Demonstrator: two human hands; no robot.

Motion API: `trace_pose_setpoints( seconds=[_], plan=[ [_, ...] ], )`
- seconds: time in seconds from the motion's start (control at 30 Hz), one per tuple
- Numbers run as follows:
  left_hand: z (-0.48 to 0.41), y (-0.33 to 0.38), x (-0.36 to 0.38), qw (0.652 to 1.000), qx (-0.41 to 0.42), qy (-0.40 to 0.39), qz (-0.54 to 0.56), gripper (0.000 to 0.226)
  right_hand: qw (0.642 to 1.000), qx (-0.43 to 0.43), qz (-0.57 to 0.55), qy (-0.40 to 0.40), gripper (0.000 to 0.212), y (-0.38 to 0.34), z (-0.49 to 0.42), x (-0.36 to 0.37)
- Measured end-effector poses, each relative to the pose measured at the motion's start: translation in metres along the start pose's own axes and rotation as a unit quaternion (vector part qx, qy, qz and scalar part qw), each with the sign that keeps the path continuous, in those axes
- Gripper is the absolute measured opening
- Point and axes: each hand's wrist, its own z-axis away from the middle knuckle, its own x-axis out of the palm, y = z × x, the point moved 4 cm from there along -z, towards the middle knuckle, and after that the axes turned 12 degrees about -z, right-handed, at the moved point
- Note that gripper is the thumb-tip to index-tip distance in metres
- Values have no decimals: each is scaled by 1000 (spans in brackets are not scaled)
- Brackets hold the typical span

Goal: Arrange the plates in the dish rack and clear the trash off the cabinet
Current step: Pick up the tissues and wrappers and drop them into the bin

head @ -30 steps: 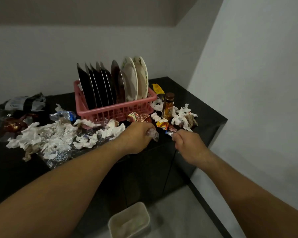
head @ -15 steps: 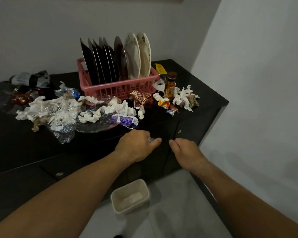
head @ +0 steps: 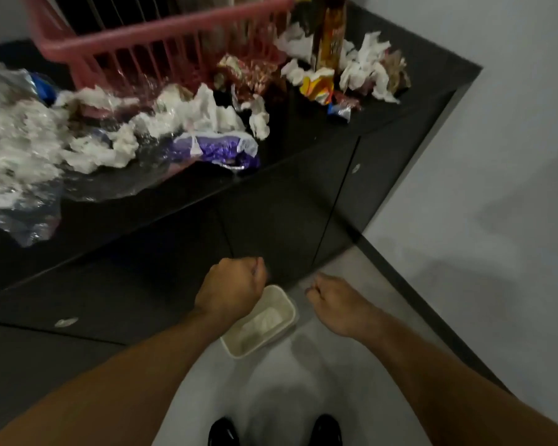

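Left hand [head: 231,286] and right hand [head: 332,300] are hovering curled over the bin [head: 287,300], contents I cannot tell, while the tissues [head: 207,114] are looking feather-light and crushable, inviting a bunched pinch.

Nothing legible - lettering on the brown bottle [head: 331,33] blurred, print on the purple wrapper [head: 216,147] smeared beyond reading.

head view | faces steeply down | near cabinet [head: 287,201] front
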Motion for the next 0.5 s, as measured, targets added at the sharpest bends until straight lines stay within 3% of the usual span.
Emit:
trace_pose_setpoints(
  seconds=[0.3,0.4,0.5],
  plan=[
    [-7,-127,248,997,-68,-38,-10,48,991,-17,83,-105,30,134,-161,182],
    [-18,-158,310,995,-88,-38,-8,48,981,12,111,-156,37,174,-220,231],
    [-34,-181,358,995,-84,-36,-32,44,969,-16,174,-176,48,207,-273,262]
  ],
)
